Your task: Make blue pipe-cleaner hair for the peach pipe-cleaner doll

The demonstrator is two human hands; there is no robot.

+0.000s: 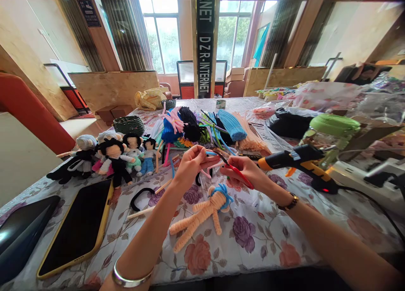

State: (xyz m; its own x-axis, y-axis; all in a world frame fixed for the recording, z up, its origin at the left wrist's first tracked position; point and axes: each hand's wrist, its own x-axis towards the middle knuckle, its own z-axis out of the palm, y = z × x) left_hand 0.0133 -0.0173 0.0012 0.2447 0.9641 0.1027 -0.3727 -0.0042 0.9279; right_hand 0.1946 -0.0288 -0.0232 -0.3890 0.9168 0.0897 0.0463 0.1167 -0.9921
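Observation:
My left hand pinches a short piece of blue pipe cleaner above the middle of the table. In my right hand is a pair of red-handled scissors, its dark blades pointing at the blue piece. Whether the blades touch it I cannot make out. Below both hands a peach pipe-cleaner doll with blue hair lies on the flowered cloth. A black curved pipe cleaner and a thin stick rest left of the doll, partly behind my left forearm.
Several finished dolls sit at the left, behind a yellow-cased phone. Bundles of pipe cleaners, among them a light-blue one, lie at the back. A glue gun with a red light and a cord stands at the right.

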